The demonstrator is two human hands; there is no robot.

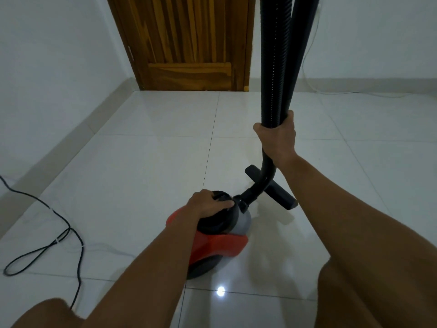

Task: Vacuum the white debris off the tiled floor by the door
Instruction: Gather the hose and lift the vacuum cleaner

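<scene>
The vacuum sits close by on the tiled floor. The left hand has its fingers curled round its black top. Just past it is the brush head. The right hand holds the hose and pipe tight in its fingers. I see no white bits. This looks like setting up. Next, the brush head must go toward the door.

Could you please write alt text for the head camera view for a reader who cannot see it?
A person's left hand grips the top of a red vacuum cleaner on a white tiled floor, while the right hand holds its black hose and wand roughly upright together. A wooden door stands ahead; a black cord lies at left.
</scene>
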